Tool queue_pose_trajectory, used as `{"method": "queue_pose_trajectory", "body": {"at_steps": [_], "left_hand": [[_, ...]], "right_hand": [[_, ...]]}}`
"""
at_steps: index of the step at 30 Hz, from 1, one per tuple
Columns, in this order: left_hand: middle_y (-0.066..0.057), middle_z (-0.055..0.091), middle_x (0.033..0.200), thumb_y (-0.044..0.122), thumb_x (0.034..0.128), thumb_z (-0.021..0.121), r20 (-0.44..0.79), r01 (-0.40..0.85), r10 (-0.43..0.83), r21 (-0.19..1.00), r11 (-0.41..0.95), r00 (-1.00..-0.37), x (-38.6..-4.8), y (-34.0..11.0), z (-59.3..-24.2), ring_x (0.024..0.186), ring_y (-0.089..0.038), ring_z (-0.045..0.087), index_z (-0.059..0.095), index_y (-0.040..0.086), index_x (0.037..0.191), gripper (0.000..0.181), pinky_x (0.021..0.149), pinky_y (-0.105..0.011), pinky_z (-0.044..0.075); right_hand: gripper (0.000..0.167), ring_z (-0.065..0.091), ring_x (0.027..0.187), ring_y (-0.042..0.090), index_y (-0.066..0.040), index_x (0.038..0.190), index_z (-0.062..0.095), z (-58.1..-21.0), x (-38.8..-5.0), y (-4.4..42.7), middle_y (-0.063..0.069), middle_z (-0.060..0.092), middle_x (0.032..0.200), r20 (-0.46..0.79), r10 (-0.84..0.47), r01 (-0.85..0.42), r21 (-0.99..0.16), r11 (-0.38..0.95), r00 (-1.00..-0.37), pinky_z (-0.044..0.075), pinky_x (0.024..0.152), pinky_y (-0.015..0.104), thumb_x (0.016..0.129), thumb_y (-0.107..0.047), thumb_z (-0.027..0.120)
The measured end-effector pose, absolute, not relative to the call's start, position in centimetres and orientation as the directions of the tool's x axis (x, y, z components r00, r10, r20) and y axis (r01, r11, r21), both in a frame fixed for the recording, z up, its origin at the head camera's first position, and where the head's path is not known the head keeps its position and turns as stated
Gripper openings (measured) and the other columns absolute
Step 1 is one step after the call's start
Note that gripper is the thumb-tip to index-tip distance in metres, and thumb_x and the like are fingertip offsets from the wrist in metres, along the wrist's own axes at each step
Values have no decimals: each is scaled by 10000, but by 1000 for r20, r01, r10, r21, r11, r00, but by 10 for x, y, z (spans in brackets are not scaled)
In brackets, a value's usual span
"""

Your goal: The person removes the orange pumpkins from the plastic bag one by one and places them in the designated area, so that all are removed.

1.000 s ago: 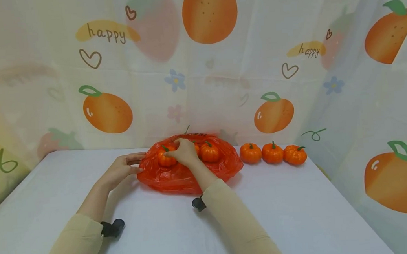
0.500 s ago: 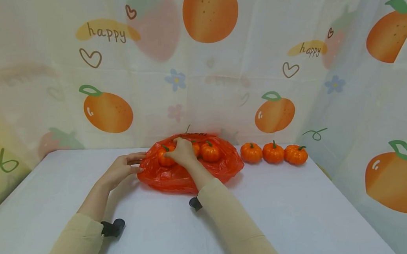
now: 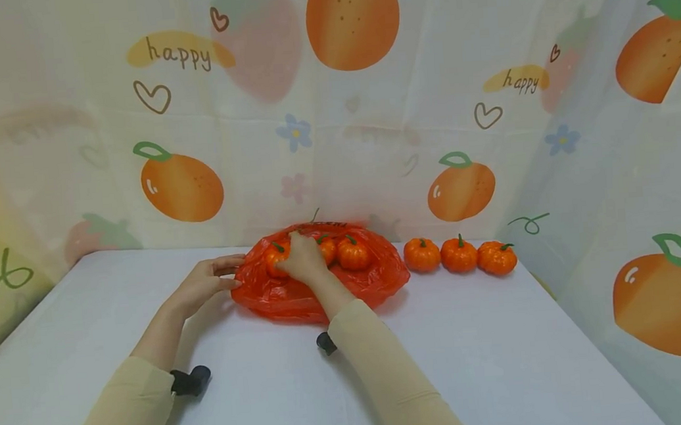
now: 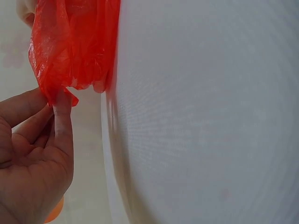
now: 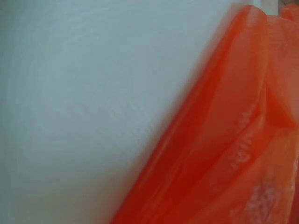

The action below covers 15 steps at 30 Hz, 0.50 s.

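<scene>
A thin red plastic bag point(image 3: 317, 309) lies on the table with its mouth spread open. Several small orange pumpkins with green stems are inside; a left one point(image 3: 275, 262), a middle one point(image 3: 326, 249) and a right one point(image 3: 353, 255) show. My left hand point(image 4: 37, 154) pinches the bag's left edge between thumb and fingers. Reaching into the bag, my right hand point(image 3: 305, 258) grips the left pumpkin, thumb on its near side; the other fingertips are mostly hidden. In the right wrist view only the red bag point(image 5: 224, 140) and the white cloth appear, no fingers.
Right of the bag, three more pumpkins stand in a row: a near-bag one point(image 3: 422, 255), a centre one point(image 3: 459, 255) and an outer one point(image 3: 496, 258). A printed curtain point(image 3: 359, 139) hangs behind the white table point(image 3: 258, 389).
My right hand and forearm have shifted slightly left while staying at the left pumpkin. The left hand keeps its place on the bag's edge.
</scene>
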<state>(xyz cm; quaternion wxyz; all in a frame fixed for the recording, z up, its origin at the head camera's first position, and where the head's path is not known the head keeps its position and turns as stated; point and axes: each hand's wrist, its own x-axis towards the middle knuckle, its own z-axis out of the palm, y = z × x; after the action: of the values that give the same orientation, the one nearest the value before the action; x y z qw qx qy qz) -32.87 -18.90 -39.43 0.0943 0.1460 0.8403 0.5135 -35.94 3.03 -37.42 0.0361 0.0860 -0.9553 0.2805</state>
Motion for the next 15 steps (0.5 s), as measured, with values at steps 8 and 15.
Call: {"method": "queue_pose_trajectory", "body": {"at_steps": [8,15], "left_hand": [[-194,402,1562,82,901,586,2,156,339,890,429,-941,-329,-189,-395,1394,-417,428,481,-16,1424,542,940,-205,517],[-200,380,1574,69,899,577,1,156,344,892,425,-939,-329,-189,-394,1405,-430,410,470,-25,1428,548,960,-224,521]], "right_hand": [[748,491,1361,315,-37,1468,395,-381,-361,27,94,542,1459,113,-182,-212,-415,885,-977,424,1156,399,867,-315,742],[811,502,1364,273,-33,1489,363,-382,-361,26,108,504,1492,118,-202,-232,-375,897,-972,416,1164,380,854,-346,758]]}}
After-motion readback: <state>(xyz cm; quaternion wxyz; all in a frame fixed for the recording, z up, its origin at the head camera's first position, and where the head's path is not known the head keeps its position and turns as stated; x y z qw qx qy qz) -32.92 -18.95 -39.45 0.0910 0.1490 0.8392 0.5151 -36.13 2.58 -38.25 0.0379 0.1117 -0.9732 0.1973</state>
